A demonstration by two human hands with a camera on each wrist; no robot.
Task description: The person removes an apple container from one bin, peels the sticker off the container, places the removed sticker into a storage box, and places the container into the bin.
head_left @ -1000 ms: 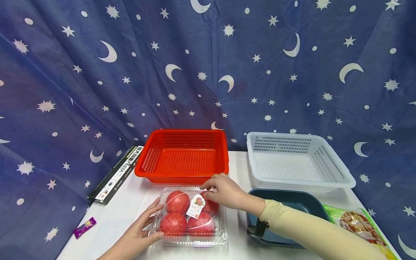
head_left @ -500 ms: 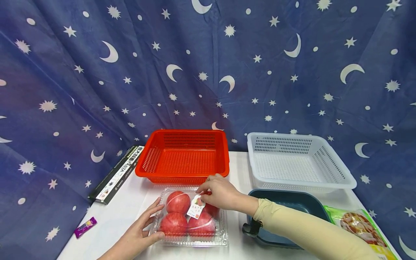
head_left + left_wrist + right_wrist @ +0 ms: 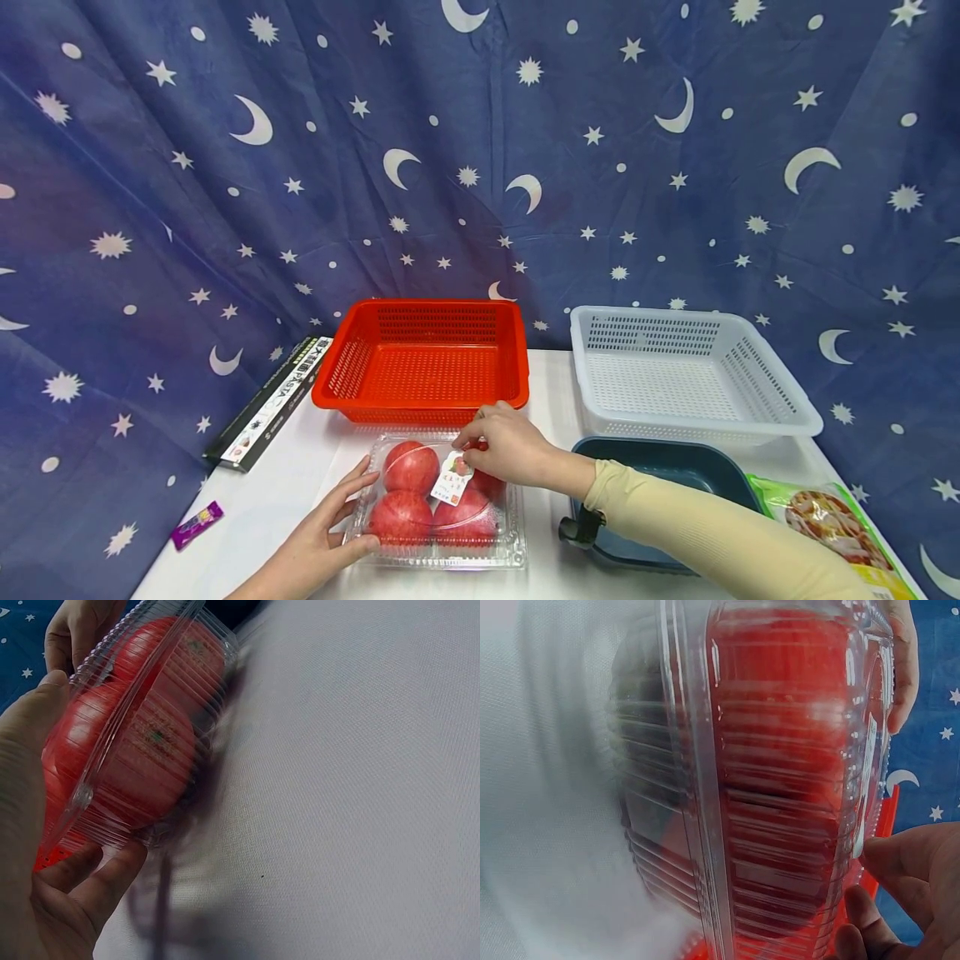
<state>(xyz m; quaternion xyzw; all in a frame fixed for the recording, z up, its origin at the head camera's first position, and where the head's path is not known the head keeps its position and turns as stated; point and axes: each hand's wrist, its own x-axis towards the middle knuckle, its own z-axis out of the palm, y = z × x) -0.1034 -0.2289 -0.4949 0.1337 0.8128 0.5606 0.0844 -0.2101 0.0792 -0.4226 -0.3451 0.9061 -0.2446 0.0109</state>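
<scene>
A clear plastic clamshell box [image 3: 512, 552] of several large, round red fruits [image 3: 402, 515], apple-like, rests on the white table. A white label [image 3: 447, 488] with a fruit picture is stuck on its lid. My left hand [image 3: 318, 529] holds the box's left side; in the left wrist view its thumb and fingers [image 3: 112, 881] lie against opposite parts of the box. With the right hand [image 3: 510, 444] I pinch the label's top right edge between thumb and fingers. The right wrist view shows a fingertip [image 3: 881, 859] at the label's edge, beside the ribbed box wall.
Behind the box stands a red basket [image 3: 420, 408], with a white basket [image 3: 697, 429] to its right. A dark blue tub [image 3: 660, 450] sits under my right forearm, beside a green food packet [image 3: 832, 525]. A black pasta box [image 3: 266, 408] and a small purple packet [image 3: 197, 525] lie left.
My right hand has shifted slightly left, from the box's far right corner to the label's upper edge, and has stayed there over the last half second. The left hand has not moved.
</scene>
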